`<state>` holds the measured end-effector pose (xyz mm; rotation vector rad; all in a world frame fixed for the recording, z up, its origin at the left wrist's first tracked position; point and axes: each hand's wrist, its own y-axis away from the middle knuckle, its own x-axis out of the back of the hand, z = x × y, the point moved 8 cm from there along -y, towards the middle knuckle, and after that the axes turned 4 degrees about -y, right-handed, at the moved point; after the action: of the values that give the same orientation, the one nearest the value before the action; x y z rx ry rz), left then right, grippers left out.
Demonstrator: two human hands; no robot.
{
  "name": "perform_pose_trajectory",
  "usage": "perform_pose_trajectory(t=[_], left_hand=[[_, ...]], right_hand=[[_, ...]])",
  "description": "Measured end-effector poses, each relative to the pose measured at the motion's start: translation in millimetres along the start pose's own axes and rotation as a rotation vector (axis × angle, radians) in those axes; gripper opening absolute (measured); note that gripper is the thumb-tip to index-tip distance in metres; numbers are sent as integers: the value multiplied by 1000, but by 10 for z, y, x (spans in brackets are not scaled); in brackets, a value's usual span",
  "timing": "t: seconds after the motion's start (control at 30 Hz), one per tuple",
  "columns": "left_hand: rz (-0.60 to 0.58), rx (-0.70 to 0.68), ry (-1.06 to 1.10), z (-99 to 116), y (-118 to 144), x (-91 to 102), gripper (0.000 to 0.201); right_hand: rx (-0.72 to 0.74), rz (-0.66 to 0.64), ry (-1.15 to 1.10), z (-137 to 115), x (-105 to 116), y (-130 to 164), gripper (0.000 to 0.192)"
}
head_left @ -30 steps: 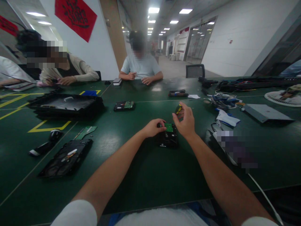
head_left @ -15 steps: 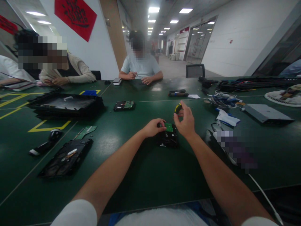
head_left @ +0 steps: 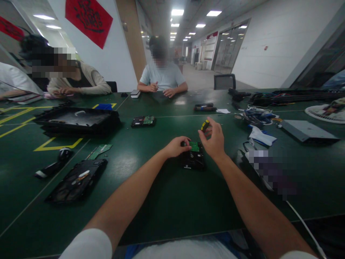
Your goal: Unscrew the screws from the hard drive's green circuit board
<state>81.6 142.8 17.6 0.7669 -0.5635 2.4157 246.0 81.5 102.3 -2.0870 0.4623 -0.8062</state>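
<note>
**Hands on a small hard drive, screwdriver upright**

Right hand, in the middle of the frame, closes its fingers around a yellow-and-black screwdriver handle and holds it upright over a black hard drive with a small green circuit board. Left hand pinches the upper left corner of this drive and keeps it flat on the dark green table. I judge that a screw of the board is being worked. The next move needs the tip seated straight and the drive steady. At lower left lies a flat black laptop base.
</note>
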Motion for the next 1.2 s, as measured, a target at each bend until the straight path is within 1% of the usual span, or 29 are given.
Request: perform_pose_trajectory(t=[0.33, 0.67, 0.9, 1.2], left_hand=[[-7, -4, -7, 19, 9, 12, 14], [-4, -13, 0, 13, 6, 8, 15], [11, -26, -9, -9, -2, 5, 15], [1, -21, 0, -13, 0, 4, 15]], right_hand=[[-11, -1, 0, 20, 2, -4, 64], [-17, 6, -12, 37, -3, 3, 67], [-4, -10, -11, 11, -13, -3, 67], [6, -10, -17, -9, -3, -11, 65]])
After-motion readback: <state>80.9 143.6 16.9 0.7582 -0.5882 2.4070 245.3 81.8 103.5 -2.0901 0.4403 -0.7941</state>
